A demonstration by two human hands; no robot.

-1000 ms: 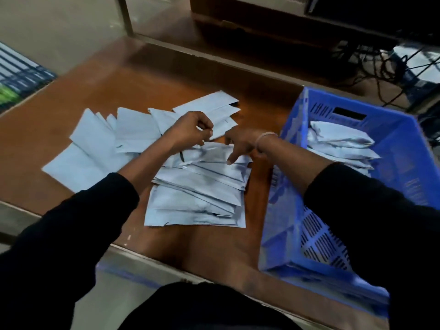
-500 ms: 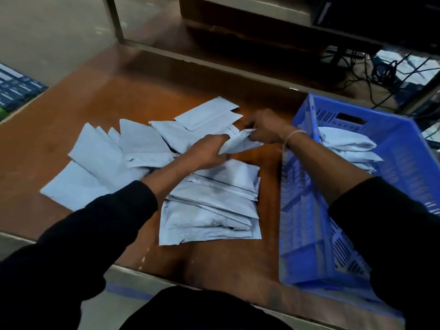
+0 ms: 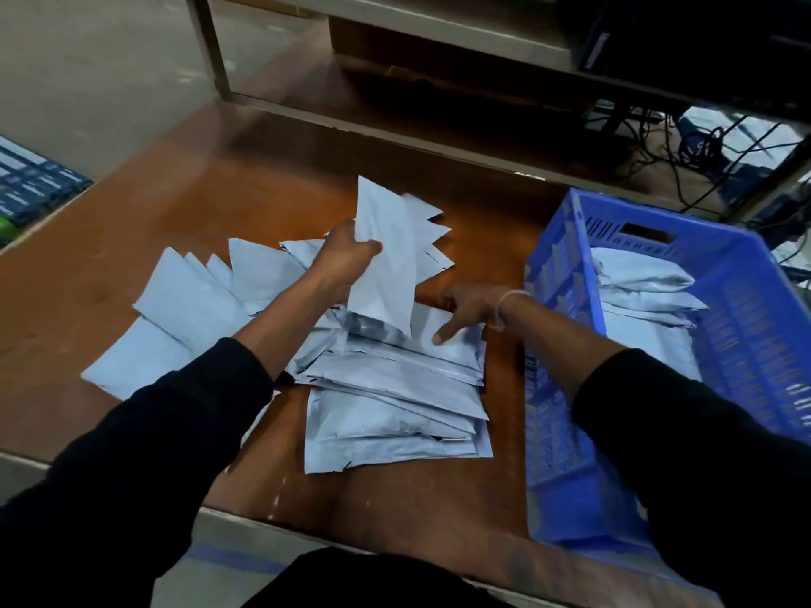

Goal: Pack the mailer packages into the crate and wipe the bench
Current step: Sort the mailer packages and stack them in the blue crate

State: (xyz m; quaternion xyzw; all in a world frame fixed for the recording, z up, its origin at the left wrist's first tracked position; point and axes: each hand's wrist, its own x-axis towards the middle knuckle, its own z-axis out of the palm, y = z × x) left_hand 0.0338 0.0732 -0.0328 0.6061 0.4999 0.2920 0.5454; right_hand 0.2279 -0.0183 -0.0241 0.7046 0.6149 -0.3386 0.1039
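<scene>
Pale grey mailer packages lie on the brown bench (image 3: 131,256): a stacked pile (image 3: 395,405) in the middle and flat ones fanned out (image 3: 184,300) to the left. My left hand (image 3: 346,256) grips one mailer (image 3: 386,256) and holds it upright above the pile. My right hand (image 3: 465,309) rests on the top of the pile with a finger pointing down onto it. The blue plastic crate (image 3: 737,335) stands at the right, with several mailers (image 3: 640,278) stacked inside.
A metal shelf frame (image 3: 395,125) runs along the back of the bench, with cables and dark equipment (image 3: 702,138) behind the crate. Blue boxes (image 3: 30,186) sit on the floor at the far left. The bench's front edge is close to my body.
My left hand has lifted a mailer upright off the pile. My right hand let go of the mailer it held and came back down onto the stack.
</scene>
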